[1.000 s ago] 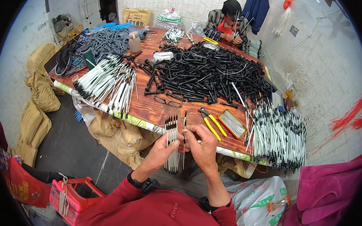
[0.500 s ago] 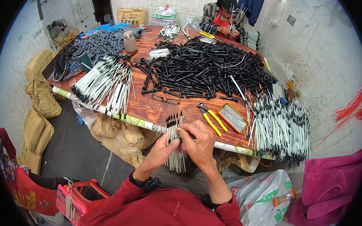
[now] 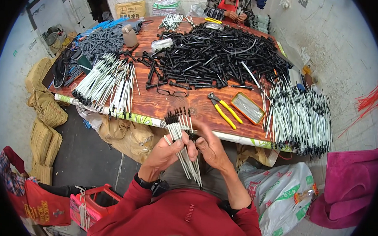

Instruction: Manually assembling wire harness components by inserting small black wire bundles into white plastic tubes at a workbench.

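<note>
The rods (image 3: 176,131) are in the person's left hand (image 3: 164,154), pinched as a bunch between thumb and curled fingers, in front of the body and just short of the near edge of the worktop (image 3: 149,112). Their long axis slants: black tips up and a little to the left, toward the worktop, plain ends down and to the right, toward the lap. The left hand is the nearer one, wrapped around the bunch about midway. The right hand (image 3: 210,150) is just beside it on the right, thumb spread from the fingers, which reach toward the stretch below the tips; they are blurred, and whether they touch a rod is unclear. Beyond, on the worktop, lie pliers (image 3: 226,112) and a tin (image 3: 248,108), with a pile (image 3: 300,118) farther right.
</note>
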A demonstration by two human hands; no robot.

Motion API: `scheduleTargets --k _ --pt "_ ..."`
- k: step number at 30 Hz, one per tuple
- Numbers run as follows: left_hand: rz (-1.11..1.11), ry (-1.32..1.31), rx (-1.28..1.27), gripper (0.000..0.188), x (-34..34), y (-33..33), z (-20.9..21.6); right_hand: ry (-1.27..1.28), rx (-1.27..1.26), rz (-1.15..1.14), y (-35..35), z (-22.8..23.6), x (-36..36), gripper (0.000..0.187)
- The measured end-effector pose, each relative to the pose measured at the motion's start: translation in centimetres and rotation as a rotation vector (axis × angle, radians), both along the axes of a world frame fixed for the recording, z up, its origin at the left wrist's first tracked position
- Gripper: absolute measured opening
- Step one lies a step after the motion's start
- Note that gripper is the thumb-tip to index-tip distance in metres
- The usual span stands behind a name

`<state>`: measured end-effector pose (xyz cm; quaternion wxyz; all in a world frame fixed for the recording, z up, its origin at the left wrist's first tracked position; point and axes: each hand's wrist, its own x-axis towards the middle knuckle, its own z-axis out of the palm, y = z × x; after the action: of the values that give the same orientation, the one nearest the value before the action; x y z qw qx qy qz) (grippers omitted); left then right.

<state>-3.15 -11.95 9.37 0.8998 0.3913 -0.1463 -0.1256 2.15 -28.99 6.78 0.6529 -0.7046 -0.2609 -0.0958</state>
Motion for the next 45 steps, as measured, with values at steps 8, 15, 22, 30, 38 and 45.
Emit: scheduleTargets --k 8,15,22,30,38,45 --pt "-0.073 0.090 -0.001 0.021 3.4 0.4 -0.6 0.842 0.256 0.692 -0.6 -4.2 -0.5 0.084" --pt "-0.223 0.231 -0.028 0.030 10.6 -0.4 -7.5 1.021 0.319 0.562 -1.1 -11.2 1.1 0.044" --pt "-0.512 0.225 0.153 0.034 12.8 2.4 -5.2 0.927 0.085 0.362 -1.5 -8.5 1.5 0.058" --pt "-0.610 0.243 0.595 0.042 10.8 7.0 -0.3 0.558 -0.251 0.211 -1.3 -6.8 1.1 0.069" --pt "-0.433 -0.031 0.925 0.039 7.5 7.9 1.3 0.541 -0.290 0.359 0.4 -8.5 0.9 0.056" --pt "-0.323 -0.339 0.800 0.035 3.8 2.6 -6.4 0.516 -0.193 0.814 1.4 -18.5 0.0 0.039"
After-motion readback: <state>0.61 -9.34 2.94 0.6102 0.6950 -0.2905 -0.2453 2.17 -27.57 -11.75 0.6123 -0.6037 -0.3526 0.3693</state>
